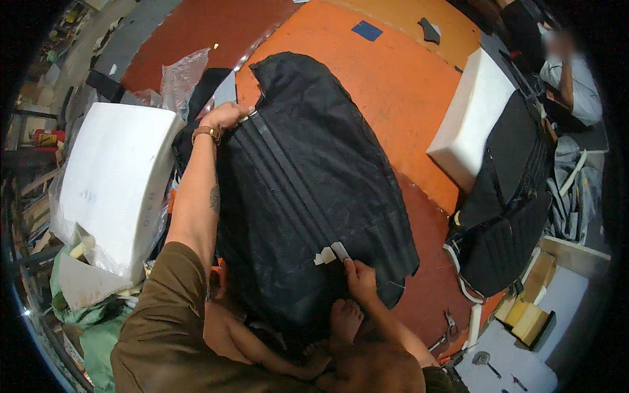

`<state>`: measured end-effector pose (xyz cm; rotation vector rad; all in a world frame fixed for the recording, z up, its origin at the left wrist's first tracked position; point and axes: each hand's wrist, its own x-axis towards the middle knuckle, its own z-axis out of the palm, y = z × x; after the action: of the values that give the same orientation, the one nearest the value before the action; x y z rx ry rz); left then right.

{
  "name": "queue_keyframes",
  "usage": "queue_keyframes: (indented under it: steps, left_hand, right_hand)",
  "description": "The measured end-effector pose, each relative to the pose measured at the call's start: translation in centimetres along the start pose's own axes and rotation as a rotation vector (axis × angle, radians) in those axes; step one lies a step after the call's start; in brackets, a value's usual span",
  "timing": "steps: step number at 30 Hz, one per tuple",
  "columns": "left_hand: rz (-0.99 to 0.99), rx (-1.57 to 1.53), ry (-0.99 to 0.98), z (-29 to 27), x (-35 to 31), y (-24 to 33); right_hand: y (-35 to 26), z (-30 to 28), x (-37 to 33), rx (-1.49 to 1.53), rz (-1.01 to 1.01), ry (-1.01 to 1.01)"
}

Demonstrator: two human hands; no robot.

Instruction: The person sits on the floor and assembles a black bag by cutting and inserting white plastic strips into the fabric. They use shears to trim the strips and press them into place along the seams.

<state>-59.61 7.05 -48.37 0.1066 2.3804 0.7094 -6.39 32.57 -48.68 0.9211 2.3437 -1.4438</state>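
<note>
A large black fabric cover (354, 177), with stitched parallel ribs, lies spread in front of me over an orange and red surface. Across it runs a flat dark strip (288, 167), stretched straight between my hands. My left hand (226, 116), wearing a brown wristband, is closed on the strip's far end by the cover's left edge. Near the lower right, my right hand (362, 278) pinches the white tab (339, 251) at the strip's near end. Beside that tab lies a small cream scrap (324, 256). My bare foot (346, 321) rests at the cover's near edge.
White foam blocks stand left (111, 177) and right (475, 111), the left one partly in clear plastic. A black ribbed seat cover (508, 209) leans at right. Pliers (447, 327) lie at lower right. Another person (580, 92) sits at far right. A blue patch (367, 30) lies far ahead.
</note>
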Motion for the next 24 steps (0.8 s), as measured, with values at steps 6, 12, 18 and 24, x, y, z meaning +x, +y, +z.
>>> queue_keyframes:
  steps: [6, 12, 18, 24]
  left_hand:
    - [-0.184, 0.265, 0.413, 4.3, -2.7, 6.2]
    - [0.765, 0.279, 0.458, 18.4, -18.6, 14.9]
    - [0.511, 0.500, -0.039, 30.8, -27.6, 14.6]
    - [0.331, 0.651, -0.194, 31.1, -27.0, 16.7]
  right_hand:
    - [-1.5, -0.7, 0.2, -0.083, 0.056, -0.020]
    - [-0.5, -0.4, 0.5, -0.114, 0.002, -0.089]
    - [0.7, -2.7, -0.2, 0.338, 0.019, -0.323]
    - [4.9, -1.6, -0.9, 0.314, 0.153, -0.301]
